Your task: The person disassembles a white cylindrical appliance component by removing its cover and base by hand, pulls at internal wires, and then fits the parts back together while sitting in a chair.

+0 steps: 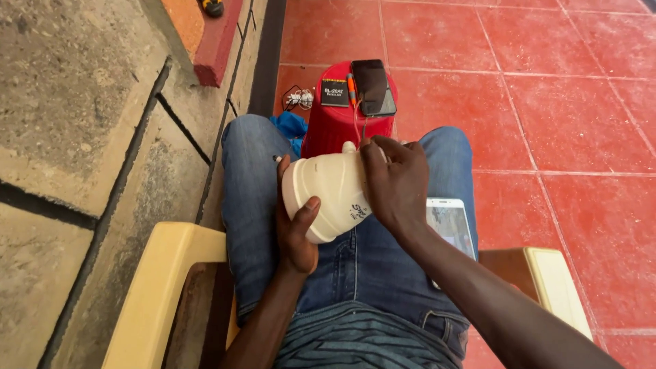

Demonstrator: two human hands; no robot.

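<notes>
Held thing: a cream-white plastic lamp housing (331, 195), dome-shaped, lies on its side over the person's lap, wide rim to the left, narrow neck to the far right.
Left hand (295, 229): cups the housing from below, thumb pressed over the near rim; its grip is clenched on the housing.
Right hand (396, 181): lies over the right end of the housing, fingers curled on the neck; its grip is also grasping the housing. Whether a small tool sits under the fingers, I cannot tell.
Lap: blue jeans (355, 266); a white-framed smartphone (451, 225) rests on the right thigh, just beside the right wrist.
Seat: a cream plastic chair (160, 287), its armrests showing left and right.
Far side: a red plastic stool (345, 119) stands between the knees as a small worktop, carrying a dark smartphone (374, 85), a black battery with an orange strip (335, 92) and an orange pen-like tool (351, 87).
Floor: red tiles (547, 102); a tangle of white earphones (298, 99) lies left of the stool, a blue cloth (290, 126) near the left knee.
Risk, as I judge it: the smooth housing may slip or twist out of the left palm if the right hand pushes hard at the neck.
Risk, second: the phone on the thigh sits close to the edge and could slide to the tiles if the leg shifts.
</notes>
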